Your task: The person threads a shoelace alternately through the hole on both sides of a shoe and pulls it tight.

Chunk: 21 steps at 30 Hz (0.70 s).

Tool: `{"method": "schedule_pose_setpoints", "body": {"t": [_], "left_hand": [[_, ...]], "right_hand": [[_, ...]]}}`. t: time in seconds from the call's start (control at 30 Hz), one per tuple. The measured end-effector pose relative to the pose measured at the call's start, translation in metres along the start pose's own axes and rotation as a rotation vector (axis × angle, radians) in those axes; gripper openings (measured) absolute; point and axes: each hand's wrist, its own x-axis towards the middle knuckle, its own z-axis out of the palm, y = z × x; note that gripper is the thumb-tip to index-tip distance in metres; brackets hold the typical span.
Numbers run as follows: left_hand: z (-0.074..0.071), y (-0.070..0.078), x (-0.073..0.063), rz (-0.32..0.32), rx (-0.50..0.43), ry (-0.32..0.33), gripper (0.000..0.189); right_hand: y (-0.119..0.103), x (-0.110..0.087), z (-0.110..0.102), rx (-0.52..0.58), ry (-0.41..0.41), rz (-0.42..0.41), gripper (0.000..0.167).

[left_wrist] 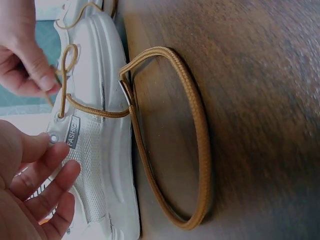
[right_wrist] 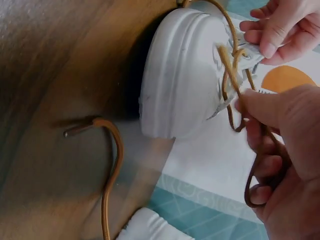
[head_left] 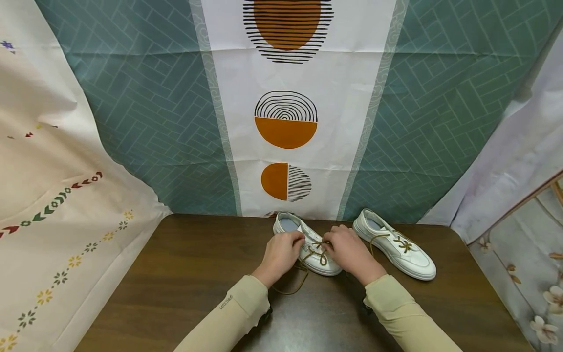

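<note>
Standing off to one side: a white shoe [head_left: 315,262] sits sole-down on the table [head_left: 211,259], between the person's two hands, long axis slanting, heel at the far left, toe toward the near right. Left hand [head_left: 283,249] at the near side, closer to the heel and the ankle opening; thumb and forefinger pinch the edge of the shoe's lacing flap, right by a metal eyelet [left_wrist: 53,138], other fingers loosely bent. Right hand [head_left: 347,247] on the opposite side, closer to the toe. Its grip pinches a strand of brown lace [right_wrist: 229,70] between thumb and forefinger, with more of the strand looped past the other fingers. The relation to watch, by my reckoning: pinched lace against pinched flap. From the right grip, the flap lies heelward and across the shoe's width, near but apart; the left hand is plainly the closer to that eyelet, the right the one with the lace. Whether the lace tip stands clear of the right fingers, cannot tell. A loose loop [left_wrist: 200,125] of lace lies on the table at the shoe's near side. Second shoe [head_left: 391,252], to the right, roughly parallel, just beyond the right hand, its lace crossed over the front.
</note>
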Motion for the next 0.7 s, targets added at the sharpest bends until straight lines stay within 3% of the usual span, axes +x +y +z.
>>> {"method": "schedule_pose_setpoints", "body": {"t": [0.1, 0.27, 0.4, 0.57, 0.7], "left_hand": [[-0.001, 0.001, 0.0, -0.001, -0.004, 0.0, 0.015], [-0.003, 0.001, 0.0, -0.002, -0.008, 0.0, 0.015], [-0.003, 0.001, 0.0, 0.001, -0.004, 0.002, 0.015], [-0.002, 0.0, 0.0, -0.001, -0.005, 0.0, 0.014], [-0.001, -0.001, 0.0, 0.0, -0.018, 0.001, 0.014]], "right_hand": [[0.002, 0.002, -0.002, 0.116, 0.018, 0.049, 0.006], [0.003, 0.006, -0.007, 0.415, 0.041, 0.189, 0.013], [0.004, 0.008, -0.012, 0.654, 0.109, 0.276, 0.02], [0.003, 0.011, -0.018, 0.971, 0.211, 0.3, 0.026], [0.001, 0.013, -0.024, 1.113, 0.255, 0.314, 0.029]]}}
